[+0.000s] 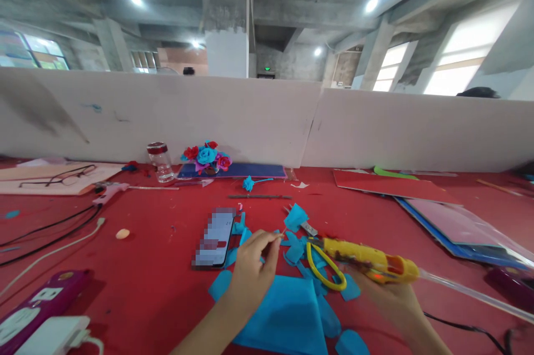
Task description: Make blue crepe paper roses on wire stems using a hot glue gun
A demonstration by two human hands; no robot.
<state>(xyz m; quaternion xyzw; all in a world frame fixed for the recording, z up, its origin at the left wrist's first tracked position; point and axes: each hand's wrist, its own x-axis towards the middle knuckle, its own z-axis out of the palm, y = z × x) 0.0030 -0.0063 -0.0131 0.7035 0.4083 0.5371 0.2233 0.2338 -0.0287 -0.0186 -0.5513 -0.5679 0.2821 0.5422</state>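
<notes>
My left hand [255,263] is closed in a pinch over the blue paper, with a thin stick-like piece [282,233] at its fingertips. My right hand [386,291] is wrapped round a yellow hot glue gun [371,260], its nozzle pointing left and a clear glue stick [471,288] trailing from its back. Yellow-handled scissors [326,267] lie just under the nozzle, among several cut blue paper petals [295,249]. A folded sheet of blue crepe paper [286,316] is spread below both hands.
Left of my hands lies a phone [214,238]. Behind are a paper flower bunch [207,156], a glass jar [161,163] and a small blue flower [249,183]. A pink glue gun [110,192] and power strip [45,299] sit left; red sheets [387,186] lie right.
</notes>
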